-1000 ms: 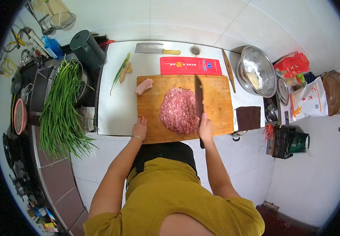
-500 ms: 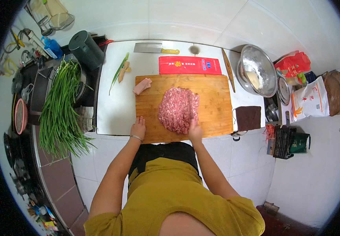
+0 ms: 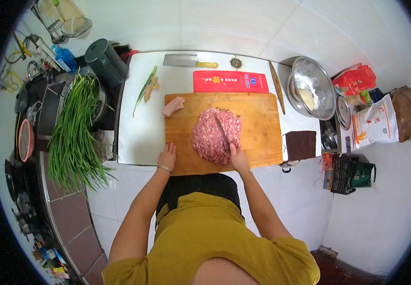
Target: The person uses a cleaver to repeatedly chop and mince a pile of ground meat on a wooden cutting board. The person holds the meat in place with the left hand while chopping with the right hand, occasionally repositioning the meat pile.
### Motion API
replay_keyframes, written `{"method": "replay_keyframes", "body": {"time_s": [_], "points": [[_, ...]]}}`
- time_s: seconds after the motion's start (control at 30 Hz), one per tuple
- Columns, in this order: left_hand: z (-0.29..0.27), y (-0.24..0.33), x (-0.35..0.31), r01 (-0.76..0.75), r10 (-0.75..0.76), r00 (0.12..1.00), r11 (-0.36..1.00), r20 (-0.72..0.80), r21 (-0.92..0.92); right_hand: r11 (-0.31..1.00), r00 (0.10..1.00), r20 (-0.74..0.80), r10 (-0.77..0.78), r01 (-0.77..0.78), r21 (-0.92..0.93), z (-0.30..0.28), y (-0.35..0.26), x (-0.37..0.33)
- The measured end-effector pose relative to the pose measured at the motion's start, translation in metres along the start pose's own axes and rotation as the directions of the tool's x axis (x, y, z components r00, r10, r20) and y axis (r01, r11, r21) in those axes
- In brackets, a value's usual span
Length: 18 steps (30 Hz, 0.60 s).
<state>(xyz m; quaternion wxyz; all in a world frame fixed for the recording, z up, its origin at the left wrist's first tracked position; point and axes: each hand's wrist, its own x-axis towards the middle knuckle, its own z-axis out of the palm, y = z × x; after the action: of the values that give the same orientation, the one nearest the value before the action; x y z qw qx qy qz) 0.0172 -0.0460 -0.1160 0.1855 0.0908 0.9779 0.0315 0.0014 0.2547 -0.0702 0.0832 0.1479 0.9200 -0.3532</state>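
Note:
A broad, flattened heap of minced meat (image 3: 207, 137) lies on the wooden cutting board (image 3: 262, 123). My right hand (image 3: 239, 159) is closed round the handle of a knife (image 3: 222, 129), whose blade is seen almost edge-on in the right part of the meat. The handle is mostly hidden in the fist. At the board's front left corner, my left hand (image 3: 167, 156) rests with its fingers stretched out on the wood, holding nothing. A pale pink piece of pork skin (image 3: 172, 107) lies by the board's far left corner.
Behind the board lie a cleaver (image 3: 180, 60) and a red packet (image 3: 231, 81). Ginger (image 3: 150, 92) and a scallion (image 3: 144, 90) are at left, beyond them a big bunch of garlic chives (image 3: 75, 137). A steel bowl (image 3: 326, 102) and brown cloth (image 3: 301, 145) stand right.
The knife has turned, its blade now slanting up and left across the meat, and my right hand has shifted slightly right. My left hand stays on the board's corner.

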Motion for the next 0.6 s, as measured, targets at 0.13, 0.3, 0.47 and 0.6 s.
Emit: {"method": "replay_keyframes", "body": {"time_s": [0.13,0.3,0.47,0.6], "points": [[0.018,0.001,-0.003,-0.034,0.033,0.999,0.995,0.018,0.090,0.983,0.988,-0.130,-0.079,0.099,0.157,-0.026,-0.024,-0.025],[0.009,0.003,-0.001,-0.036,0.036,0.999,0.997,0.010,0.069,0.997,0.996,-0.053,0.066,-0.064,0.029,0.033,0.039,-0.001],[0.028,-0.003,0.001,-0.049,0.052,0.998,0.997,-0.046,0.064,0.971,0.999,-0.046,-0.017,0.028,0.239,-0.044,-0.045,-0.026],[0.021,0.000,0.000,-0.063,0.067,0.996,0.995,-0.057,0.074,0.997,0.998,-0.028,0.061,-0.063,-0.054,0.035,0.034,-0.006]]}}
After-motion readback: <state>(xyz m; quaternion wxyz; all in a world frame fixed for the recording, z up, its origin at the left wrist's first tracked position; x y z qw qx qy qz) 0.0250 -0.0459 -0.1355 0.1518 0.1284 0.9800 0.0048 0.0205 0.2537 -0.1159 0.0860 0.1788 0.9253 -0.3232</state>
